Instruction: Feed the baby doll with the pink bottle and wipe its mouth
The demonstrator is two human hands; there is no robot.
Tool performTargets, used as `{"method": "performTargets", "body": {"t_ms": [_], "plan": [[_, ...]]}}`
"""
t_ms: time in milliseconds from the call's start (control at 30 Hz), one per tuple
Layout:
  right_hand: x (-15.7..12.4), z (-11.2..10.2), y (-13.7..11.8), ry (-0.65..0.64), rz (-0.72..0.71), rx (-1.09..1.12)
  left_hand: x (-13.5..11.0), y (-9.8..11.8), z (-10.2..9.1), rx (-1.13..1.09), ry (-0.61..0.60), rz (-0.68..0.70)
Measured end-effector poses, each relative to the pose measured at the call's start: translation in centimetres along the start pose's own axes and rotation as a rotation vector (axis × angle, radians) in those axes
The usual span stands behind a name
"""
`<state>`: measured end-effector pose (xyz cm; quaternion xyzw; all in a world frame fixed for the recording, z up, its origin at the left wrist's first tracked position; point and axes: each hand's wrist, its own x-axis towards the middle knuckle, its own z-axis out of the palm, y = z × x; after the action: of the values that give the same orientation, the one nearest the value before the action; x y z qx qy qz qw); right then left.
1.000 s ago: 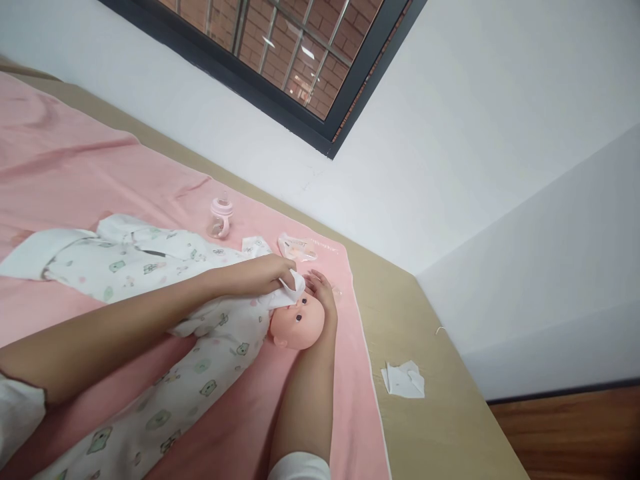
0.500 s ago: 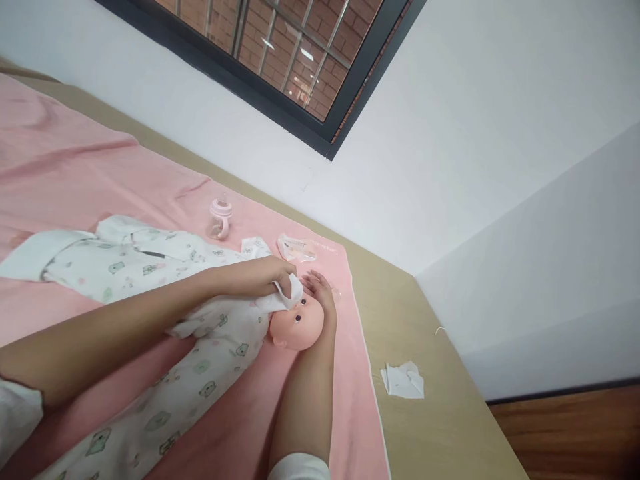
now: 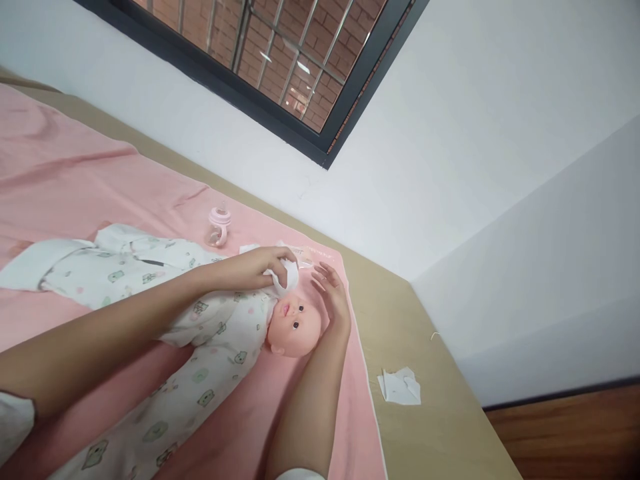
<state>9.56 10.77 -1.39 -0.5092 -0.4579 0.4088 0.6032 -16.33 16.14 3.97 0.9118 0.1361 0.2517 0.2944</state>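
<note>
A baby doll (image 3: 295, 327) in white pyjamas printed with green animals lies on its back, its bald head toward the right. My left hand (image 3: 263, 268) pinches a folded white tissue (image 3: 289, 276) just above the doll's face, next to the mouth and chin. Beside the crown of the head, my right hand (image 3: 334, 293) is held with fingers spread and loosely curved, gripping nothing. Its wrist lies close along the head; whether they touch I cannot tell. My left forearm crosses over the doll's body and hides part of it.
A pink-topped baby bottle (image 3: 219, 227) stands on the pink sheet (image 3: 165, 167) behind the doll. A clear plastic packet (image 3: 305, 255) lies past my hands. Another crumpled white tissue (image 3: 400, 387) rests on the tan table (image 3: 395, 320) at right. A wall and barred window (image 3: 300, 60) border the far side.
My left hand has lifted the tissue off the doll's mouth, uncovering it. My right hand has moved slightly right, away from the face, and its fingers have spread.
</note>
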Motion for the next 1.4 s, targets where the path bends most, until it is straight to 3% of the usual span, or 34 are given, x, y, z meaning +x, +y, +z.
{"method": "performTargets", "body": {"t_ms": [167,300,433,633,733,833,1000,1133,1400], "plan": [[-3.0,3.0,-7.8,-0.229,-0.267,-0.324,-0.2,-0.7,-1.0,0.051,0.109,-0.004],[-4.4,6.5,-10.0,-0.278,-0.343,-0.606,-0.5,-0.8,-1.7,0.093,0.152,0.013],[-3.8,8.7,-9.2,-0.204,-0.37,-0.645,-0.9,-0.9,-2.8,0.115,0.186,-0.026],[-2.3,9.7,-7.5,-0.182,-0.325,-0.406,-1.3,-2.2,-4.8,0.162,0.152,-0.098],[-1.3,9.2,-6.9,-0.078,-0.261,-0.402,-2.2,-3.5,-6.7,0.101,0.221,-0.129],[0.5,7.7,-6.6,0.002,-0.263,-0.486,-4.0,-5.2,-9.2,-0.014,0.336,-0.264],[4.6,5.1,-6.6,-0.015,-0.277,-0.768,-7.1,-8.4,-12.1,-0.092,0.386,-0.474],[7.7,4.6,-6.2,0.0,-0.203,-0.866,-8.4,-10.4,-12.7,-0.17,0.387,-0.549],[12.9,5.6,-3.8,0.056,-0.059,-0.793,-8.5,-12.3,-12.2,-0.139,0.37,-0.672]]}}
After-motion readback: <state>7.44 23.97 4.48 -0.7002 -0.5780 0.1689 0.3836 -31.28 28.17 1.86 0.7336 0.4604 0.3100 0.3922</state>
